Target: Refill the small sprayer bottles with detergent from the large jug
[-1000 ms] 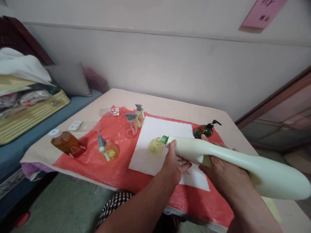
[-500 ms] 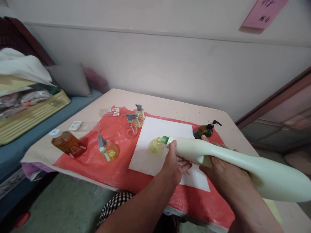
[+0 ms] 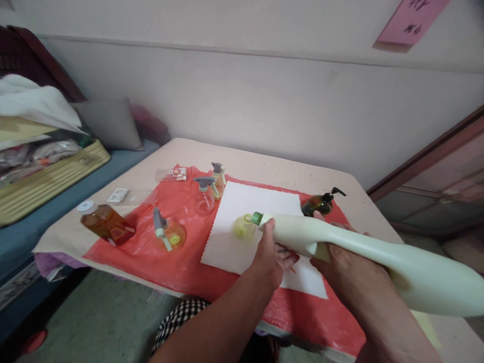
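A large pale green plastic jug (image 3: 363, 247) lies nearly level across my view, its green spout (image 3: 257, 218) pointing left. My left hand (image 3: 272, 254) is closed around the neck, thumb on top. With fingers through the handle, my right hand (image 3: 338, 259) grips the body. The spout meets the yellow-rimmed mouth of a small clear round bottle (image 3: 242, 231), which stands on a white sheet (image 3: 223, 249) with some yellow-green in it. Whether liquid is flowing I cannot tell. Beside the sheet stand three spray bottles with grey triggers: a yellowish one (image 3: 176, 236), a clear one (image 3: 204, 202) and a striped one (image 3: 218, 184).
Red plastic film (image 3: 181, 269) covers much of the table (image 3: 264, 164). An amber bottle (image 3: 106, 224) leans at the left; a dark pump bottle (image 3: 316, 205) is at the right. Clear packets (image 3: 170, 174) lie at the back left. A wall (image 3: 245, 96) rises behind.
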### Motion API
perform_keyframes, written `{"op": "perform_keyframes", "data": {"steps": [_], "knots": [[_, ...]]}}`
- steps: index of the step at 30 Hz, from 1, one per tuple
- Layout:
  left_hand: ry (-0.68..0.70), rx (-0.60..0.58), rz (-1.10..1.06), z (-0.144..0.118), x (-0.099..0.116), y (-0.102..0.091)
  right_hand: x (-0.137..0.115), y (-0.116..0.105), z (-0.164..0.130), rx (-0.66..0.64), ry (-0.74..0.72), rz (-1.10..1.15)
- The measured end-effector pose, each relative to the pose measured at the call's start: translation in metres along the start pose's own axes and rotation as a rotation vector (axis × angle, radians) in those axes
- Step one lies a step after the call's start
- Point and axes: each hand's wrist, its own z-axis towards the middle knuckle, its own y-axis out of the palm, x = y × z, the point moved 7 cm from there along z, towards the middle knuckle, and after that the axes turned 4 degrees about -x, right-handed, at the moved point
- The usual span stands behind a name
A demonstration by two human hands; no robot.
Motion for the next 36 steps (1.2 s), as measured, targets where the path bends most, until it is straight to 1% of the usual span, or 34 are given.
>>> {"op": "perform_keyframes", "data": {"steps": [4, 12, 18, 25, 32, 36], "knots": [[-0.003, 0.004, -0.008, 0.0005, 0.0004, 0.0002, -0.0014, -0.0038, 0.0020, -0.023, 0.056, 0.020], [0.001, 0.006, -0.016, -0.0006, 0.0014, 0.0002, -0.0021, -0.0031, 0.0009, -0.026, 0.072, 0.002], [0.003, 0.009, -0.022, -0.0014, 0.0022, 0.0005, -0.0025, -0.0047, 0.0020, 0.003, 0.065, 0.001], [0.014, -0.023, -0.031, -0.0019, 0.0053, 0.0004, -0.0044, -0.0041, 0.0043, -0.011, 0.066, -0.013], [0.018, -0.013, -0.063, -0.0025, 0.0068, -0.0003, -0.0083, -0.0045, 0.0077, -0.038, 0.060, -0.050], [0.021, -0.003, -0.074, -0.0027, 0.0083, -0.0007, -0.0066, 0.0017, 0.0061, -0.005, 0.005, -0.050]]}}
